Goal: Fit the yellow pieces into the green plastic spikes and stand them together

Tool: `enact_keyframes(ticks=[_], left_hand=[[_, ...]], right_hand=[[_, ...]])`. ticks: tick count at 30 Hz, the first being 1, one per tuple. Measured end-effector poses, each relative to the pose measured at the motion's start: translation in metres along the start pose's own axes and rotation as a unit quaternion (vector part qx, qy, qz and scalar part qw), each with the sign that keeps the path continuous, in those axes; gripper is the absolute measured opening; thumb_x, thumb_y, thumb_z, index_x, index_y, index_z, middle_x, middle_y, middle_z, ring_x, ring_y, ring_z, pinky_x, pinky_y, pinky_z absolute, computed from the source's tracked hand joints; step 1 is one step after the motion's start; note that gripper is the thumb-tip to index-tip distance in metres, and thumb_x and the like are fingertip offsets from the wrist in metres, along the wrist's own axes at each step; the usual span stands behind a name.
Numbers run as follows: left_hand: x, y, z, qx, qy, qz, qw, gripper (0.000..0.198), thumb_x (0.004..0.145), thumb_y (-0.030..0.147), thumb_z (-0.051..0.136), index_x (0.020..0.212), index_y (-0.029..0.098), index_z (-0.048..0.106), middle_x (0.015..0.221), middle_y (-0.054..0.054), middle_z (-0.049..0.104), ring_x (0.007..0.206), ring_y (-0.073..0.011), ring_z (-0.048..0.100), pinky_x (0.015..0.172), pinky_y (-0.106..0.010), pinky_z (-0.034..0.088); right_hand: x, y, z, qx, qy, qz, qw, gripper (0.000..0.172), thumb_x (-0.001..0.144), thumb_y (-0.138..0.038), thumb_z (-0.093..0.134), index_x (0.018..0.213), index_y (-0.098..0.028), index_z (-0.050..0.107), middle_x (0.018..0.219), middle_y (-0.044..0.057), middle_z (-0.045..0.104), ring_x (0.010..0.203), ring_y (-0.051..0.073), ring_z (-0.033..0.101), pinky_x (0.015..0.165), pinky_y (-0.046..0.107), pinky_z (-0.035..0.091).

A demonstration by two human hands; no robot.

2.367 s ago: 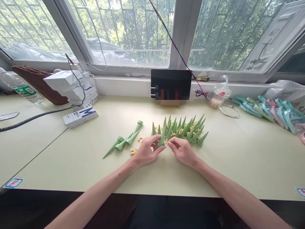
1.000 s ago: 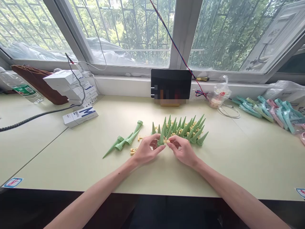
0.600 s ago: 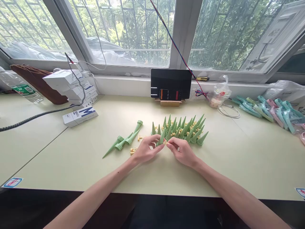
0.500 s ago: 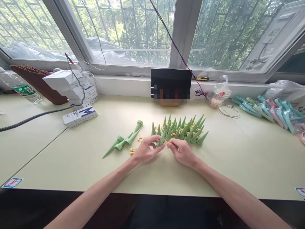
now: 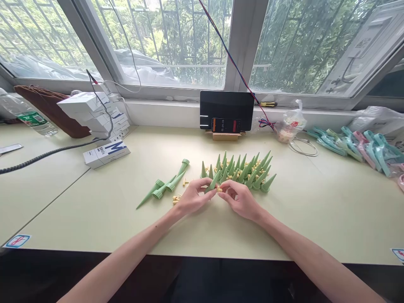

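Note:
My left hand [image 5: 196,196] is closed round a green watering spike [image 5: 213,182], which leans with its tip up and to the right. Between thumb and fingers, my right hand [image 5: 241,199] pinches a small yellow valve [image 5: 219,190] close against the spike's side. Whether the valve sits in the spike is hidden by my fingers. Just behind both hands stand several green spikes [image 5: 249,179] in a cluster, tips up, with yellow valves among them. Left of my left hand lie several loose spikes [image 5: 158,192] with capped ends, and loose yellow valves [image 5: 176,199] rest near my wrist.
At the back, a phone [image 5: 225,125] showing a timer leans on a dark tablet [image 5: 226,103]. White boxes [image 5: 107,154] and a water bottle [image 5: 33,118] are at the left. A bagged cup [image 5: 291,125] and plastic-wrapped coloured items [image 5: 362,145] lie at the right.
The spike in my left hand has tilted further to the right. My right fingers have shifted slightly and still pinch the yellow valve.

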State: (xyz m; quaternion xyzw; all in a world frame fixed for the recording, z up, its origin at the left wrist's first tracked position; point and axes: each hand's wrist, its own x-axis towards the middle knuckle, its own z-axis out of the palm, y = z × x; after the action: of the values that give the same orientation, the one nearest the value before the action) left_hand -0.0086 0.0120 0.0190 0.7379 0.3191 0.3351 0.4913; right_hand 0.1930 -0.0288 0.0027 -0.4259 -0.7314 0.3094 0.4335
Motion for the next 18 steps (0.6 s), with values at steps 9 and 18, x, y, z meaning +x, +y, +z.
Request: enact_keyframes(ticks=[9, 18], left_hand=[[0.0000, 0.0041, -0.0001, -0.021, -0.011, -0.020, 1.000, 0.021, 0.090, 0.035, 0.063, 0.096, 0.016, 0.070, 0.091, -0.005, 0.067, 0.085, -0.0177, 0.064, 0.077, -0.029, 0.056], [0.0003, 0.0050, -0.0007, -0.008, -0.019, -0.001, 1.000, 0.018, 0.090, 0.033, 0.063, 0.091, 0.016, 0.069, 0.092, -0.005, 0.069, 0.089, -0.0179, 0.064, 0.086, -0.030, 0.053]], right_hand=[[-0.0003, 0.0032, 0.0013, -0.018, 0.006, -0.014, 1.000, 0.014, 0.098, -0.032, 0.055, 0.095, -0.019, 0.061, 0.077, 0.002, 0.061, 0.059, 0.014, 0.051, 0.054, 0.027, 0.042], [-0.0010, 0.0046, 0.0008, -0.034, -0.017, -0.022, 0.999, 0.018, 0.101, -0.029, 0.050, 0.087, -0.019, 0.058, 0.073, 0.002, 0.060, 0.061, 0.014, 0.048, 0.054, 0.027, 0.037]])
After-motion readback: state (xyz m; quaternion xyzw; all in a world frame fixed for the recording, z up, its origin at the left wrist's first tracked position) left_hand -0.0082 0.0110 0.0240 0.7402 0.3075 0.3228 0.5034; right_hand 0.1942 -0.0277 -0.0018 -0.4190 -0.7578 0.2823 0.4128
